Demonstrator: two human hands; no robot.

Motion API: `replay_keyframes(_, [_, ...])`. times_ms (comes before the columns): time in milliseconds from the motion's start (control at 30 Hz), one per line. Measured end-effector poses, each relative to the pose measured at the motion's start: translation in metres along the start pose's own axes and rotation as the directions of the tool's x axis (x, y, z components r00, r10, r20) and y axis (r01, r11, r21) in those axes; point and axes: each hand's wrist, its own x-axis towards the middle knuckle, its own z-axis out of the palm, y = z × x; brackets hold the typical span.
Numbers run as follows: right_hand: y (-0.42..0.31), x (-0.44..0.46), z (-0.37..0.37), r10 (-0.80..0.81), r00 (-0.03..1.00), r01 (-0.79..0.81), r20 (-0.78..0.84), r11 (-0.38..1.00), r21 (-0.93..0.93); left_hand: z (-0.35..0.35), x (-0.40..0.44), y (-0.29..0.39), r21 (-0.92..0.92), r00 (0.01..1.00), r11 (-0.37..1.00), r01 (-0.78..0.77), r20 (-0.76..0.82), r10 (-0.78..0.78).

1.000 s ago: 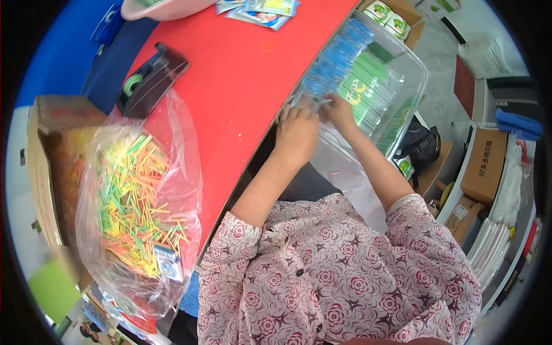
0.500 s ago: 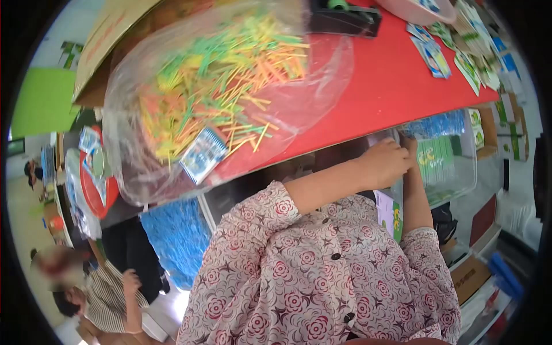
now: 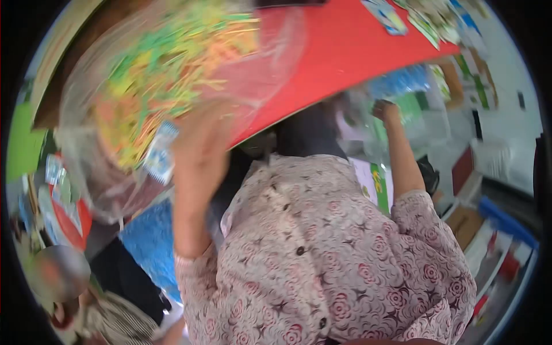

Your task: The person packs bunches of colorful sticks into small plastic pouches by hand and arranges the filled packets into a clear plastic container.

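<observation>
Smeared by motion, my left hand [image 3: 204, 138] is over the near edge of the clear plastic bag [image 3: 80, 144], beside a small blue-and-white packet [image 3: 160, 154]. Its fingers cannot be made out. The bag holds many thin yellow, green and orange sticks [image 3: 172, 75]. My right hand [image 3: 386, 110] is closed at the near left part of a clear plastic bin [image 3: 440, 118]; what it grips, if anything, is too small to make out. Blue packets [image 3: 402, 81] and green packs lie in the bin.
The red table [image 3: 339, 52] carries packets at its far right. A cardboard box [image 3: 54, 75] stands behind the bag. Blue material [image 3: 150, 244] hangs below the table at left, near another person [image 3: 115, 316]. Shelves with a brown box [image 3: 464, 223] are at right.
My left hand has moved away from my right hand, leftward to the bag of sticks. My right hand stays at the bin. The view has turned, bringing the bag and the other person into sight.
</observation>
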Motion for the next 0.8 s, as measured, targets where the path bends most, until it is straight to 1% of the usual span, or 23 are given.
replay_keyframes(33, [-0.007, -0.019, 0.011, -0.067, 0.988, 0.062, -0.136, 0.997, -0.037, -0.009, -0.007, -0.013, 0.014, 0.994, 0.997, 0.074, -0.083, -0.072])
replay_keyframes(100, [-0.015, -0.048, 0.044, -0.179, 0.916, 0.138, -0.358, 0.981, -0.137, -0.028, -0.018, -0.035, 0.116, 0.985, 0.989, 0.093, -0.158, -0.075])
replay_keyframes(133, [-0.022, -0.055, 0.064, -0.235, 0.866, 0.165, -0.442, 0.968, -0.190, -0.036, -0.021, -0.047, 0.110, 0.986, 0.990, 0.087, -0.154, -0.069])
replay_keyframes(167, [-0.031, -0.061, 0.080, -0.291, 0.808, 0.187, -0.513, 0.951, -0.245, -0.043, -0.024, -0.060, 0.256, 0.984, 0.959, 0.121, -0.159, -0.081])
replay_keyframes(200, [-0.042, -0.070, 0.093, -0.288, 0.809, 0.184, -0.513, 0.952, -0.245, -0.047, -0.029, -0.070, 0.399, 0.981, 0.903, 0.158, -0.167, -0.098])
replay_keyframes(233, [-0.054, -0.081, 0.108, -0.341, 0.809, 0.271, -0.478, 0.939, -0.212, -0.049, -0.035, -0.075, 0.533, 0.977, 0.823, 0.196, -0.180, -0.116])
replay_keyframes(267, [-0.066, -0.089, 0.123, -0.393, 0.808, 0.353, -0.438, 0.919, -0.174, -0.047, -0.037, -0.078, 0.541, 0.975, 0.815, 0.207, -0.187, -0.123])
replay_keyframes(333, [-0.087, -0.100, 0.161, -0.526, 0.778, 0.509, -0.344, 0.848, -0.147, -0.044, -0.037, -0.088, 0.444, 0.963, 0.859, 0.255, -0.199, -0.183])
replay_keyframes(367, [-0.101, -0.107, 0.187, -0.550, 0.785, 0.542, -0.285, 0.833, -0.115, -0.046, -0.040, -0.094, 0.403, 0.952, 0.868, 0.291, -0.216, -0.219])
replay_keyframes(400, [-0.115, -0.116, 0.222, -0.571, 0.792, 0.570, -0.219, 0.819, -0.073, -0.046, -0.042, -0.101, 0.435, 0.956, 0.858, 0.272, -0.227, -0.188])
replay_keyframes(433, [-0.123, -0.123, 0.255, -0.560, 0.812, 0.561, -0.168, 0.827, -0.045, -0.046, -0.042, -0.108, 0.470, 0.959, 0.846, 0.251, -0.241, -0.151])
replay_keyframes(500, [-0.131, -0.136, 0.313, -0.658, 0.753, 0.658, 0.019, 0.752, -0.022, -0.047, -0.040, -0.107, 0.433, 0.962, 0.875, 0.218, -0.248, -0.117])
replay_keyframes(533, [-0.129, -0.135, 0.341, -0.650, 0.758, 0.651, 0.056, 0.759, -0.002, -0.046, -0.038, -0.109, 0.441, 0.953, 0.861, 0.253, -0.265, -0.144])
replay_keyframes(600, [-0.123, -0.140, 0.396, -0.632, 0.722, 0.645, 0.282, 0.762, 0.057, -0.043, -0.039, -0.110, 0.454, 0.937, 0.838, 0.302, -0.301, -0.174])
replay_keyframes(633, [-0.117, -0.143, 0.419, -0.619, 0.686, 0.642, 0.384, 0.762, 0.081, -0.041, -0.040, -0.110, 0.448, 0.930, 0.835, 0.320, -0.317, -0.187])
replay_keyframes(667, [-0.110, -0.146, 0.440, -0.616, 0.677, 0.642, 0.403, 0.762, 0.087, -0.039, -0.040, -0.111, 0.439, 0.922, 0.833, 0.337, -0.332, -0.198])
replay_keyframes(733, [-0.097, -0.153, 0.476, -0.464, 0.666, 0.550, 0.584, 0.835, 0.037, -0.041, -0.039, -0.109, 0.433, 0.911, 0.828, 0.356, -0.359, -0.204])
replay_keyframes(767, [-0.093, -0.155, 0.490, -0.464, 0.659, 0.552, 0.592, 0.833, 0.038, -0.042, -0.040, -0.109, 0.436, 0.904, 0.850, 0.296, -0.416, -0.102])
replay_keyframes(800, [-0.089, -0.154, 0.503, -0.432, 0.629, 0.628, 0.646, 0.773, -0.094, -0.043, -0.041, -0.108, 0.442, 0.883, 0.865, 0.237, -0.470, -0.002])
